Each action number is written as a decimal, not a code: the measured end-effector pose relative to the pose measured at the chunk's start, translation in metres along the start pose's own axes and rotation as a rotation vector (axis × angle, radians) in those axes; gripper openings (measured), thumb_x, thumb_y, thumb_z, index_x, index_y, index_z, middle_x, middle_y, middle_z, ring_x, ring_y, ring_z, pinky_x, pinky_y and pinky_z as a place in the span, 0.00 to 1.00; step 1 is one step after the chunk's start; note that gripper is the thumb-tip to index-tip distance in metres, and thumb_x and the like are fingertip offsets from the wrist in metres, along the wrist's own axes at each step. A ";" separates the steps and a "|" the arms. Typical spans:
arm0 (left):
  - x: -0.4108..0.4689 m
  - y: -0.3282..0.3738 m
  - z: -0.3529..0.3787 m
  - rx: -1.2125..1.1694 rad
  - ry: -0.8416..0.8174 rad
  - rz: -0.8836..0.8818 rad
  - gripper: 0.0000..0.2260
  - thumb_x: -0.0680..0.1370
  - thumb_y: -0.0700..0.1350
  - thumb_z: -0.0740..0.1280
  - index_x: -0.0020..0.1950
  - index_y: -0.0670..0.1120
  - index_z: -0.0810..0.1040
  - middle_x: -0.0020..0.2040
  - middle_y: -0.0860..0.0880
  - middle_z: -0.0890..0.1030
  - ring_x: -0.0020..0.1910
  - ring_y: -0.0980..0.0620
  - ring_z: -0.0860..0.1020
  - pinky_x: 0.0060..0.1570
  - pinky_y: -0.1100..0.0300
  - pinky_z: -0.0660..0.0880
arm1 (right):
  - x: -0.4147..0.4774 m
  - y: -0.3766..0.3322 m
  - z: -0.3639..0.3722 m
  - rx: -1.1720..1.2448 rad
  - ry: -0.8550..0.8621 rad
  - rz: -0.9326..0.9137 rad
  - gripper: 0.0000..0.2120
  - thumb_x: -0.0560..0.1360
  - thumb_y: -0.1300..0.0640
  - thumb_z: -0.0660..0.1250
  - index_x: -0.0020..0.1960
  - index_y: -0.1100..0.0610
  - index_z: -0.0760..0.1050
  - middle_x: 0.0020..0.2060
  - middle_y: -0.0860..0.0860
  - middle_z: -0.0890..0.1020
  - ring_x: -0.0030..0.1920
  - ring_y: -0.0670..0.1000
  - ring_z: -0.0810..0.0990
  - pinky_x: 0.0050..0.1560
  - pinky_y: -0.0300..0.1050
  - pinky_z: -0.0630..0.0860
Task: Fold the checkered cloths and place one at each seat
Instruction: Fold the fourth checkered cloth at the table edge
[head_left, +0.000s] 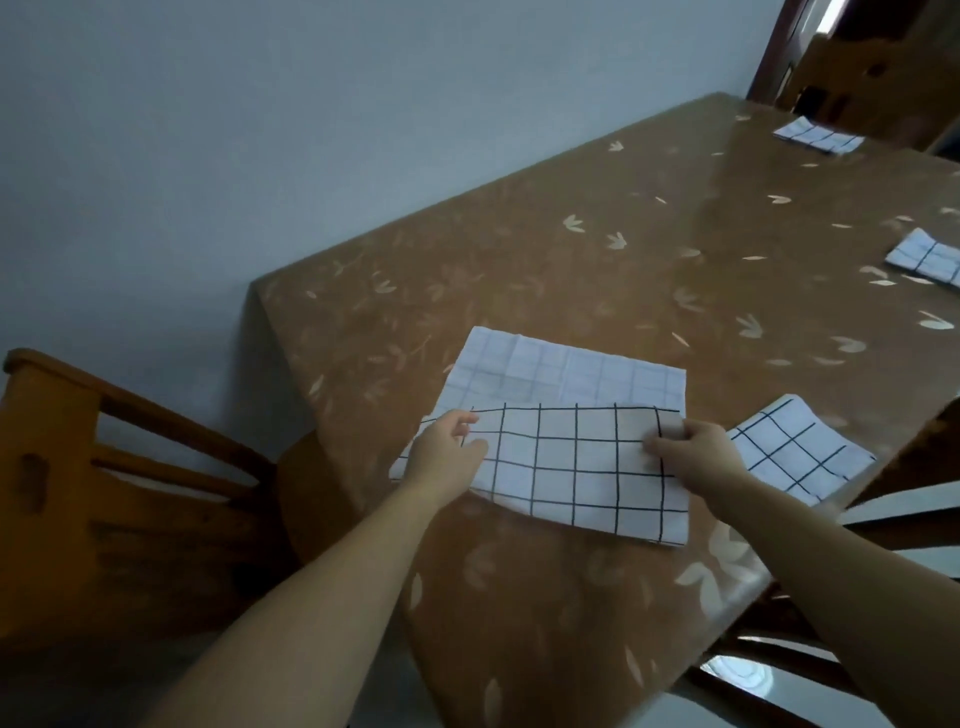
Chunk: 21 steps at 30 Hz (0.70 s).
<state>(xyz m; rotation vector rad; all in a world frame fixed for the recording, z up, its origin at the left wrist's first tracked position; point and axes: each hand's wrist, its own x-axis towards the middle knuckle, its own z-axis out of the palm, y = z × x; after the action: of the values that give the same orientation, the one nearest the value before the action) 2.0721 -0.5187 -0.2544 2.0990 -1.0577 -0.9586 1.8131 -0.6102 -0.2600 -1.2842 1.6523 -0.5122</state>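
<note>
A white checkered cloth (561, 462) lies on the near part of the brown table (597, 270), its near half turned up over the far half so the pale underside shows at the back. My left hand (447, 452) pinches the left corner of the folded edge. My right hand (691, 452) pinches the right corner. A folded checkered cloth (795, 447) lies just right of my right hand. Two more folded cloths sit farther off, one at the right edge (927, 257) and one at the far end (818, 136).
A wooden chair (104, 467) stands at the table's left, close to the grey wall. Another chair (852, 83) stands at the far end, and chair parts (909, 514) show at the right edge. The leaf-patterned tablecloth hangs over the near corner.
</note>
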 end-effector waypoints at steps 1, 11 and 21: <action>0.008 0.000 0.000 0.033 0.023 0.008 0.16 0.78 0.45 0.66 0.66 0.51 0.74 0.64 0.50 0.75 0.65 0.50 0.73 0.61 0.53 0.72 | 0.009 0.001 -0.002 0.023 0.002 0.017 0.03 0.74 0.61 0.70 0.47 0.59 0.79 0.39 0.54 0.82 0.39 0.54 0.82 0.40 0.46 0.78; 0.076 -0.007 -0.002 0.055 0.129 -0.210 0.25 0.80 0.51 0.64 0.74 0.44 0.65 0.70 0.43 0.71 0.67 0.43 0.72 0.63 0.52 0.69 | 0.075 0.008 -0.012 0.242 0.026 0.066 0.06 0.75 0.58 0.71 0.52 0.57 0.78 0.44 0.53 0.83 0.45 0.56 0.82 0.49 0.50 0.78; 0.101 -0.020 -0.007 0.065 0.028 -0.286 0.24 0.77 0.52 0.66 0.69 0.44 0.67 0.63 0.45 0.74 0.56 0.46 0.73 0.51 0.56 0.69 | 0.080 0.006 0.001 0.197 0.123 0.215 0.12 0.73 0.47 0.72 0.46 0.55 0.78 0.41 0.52 0.81 0.43 0.55 0.80 0.48 0.50 0.77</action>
<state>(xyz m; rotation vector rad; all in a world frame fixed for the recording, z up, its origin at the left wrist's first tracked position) 2.1287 -0.5923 -0.2995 2.3542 -0.7965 -1.0361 1.8107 -0.6802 -0.2985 -0.9356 1.7695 -0.6153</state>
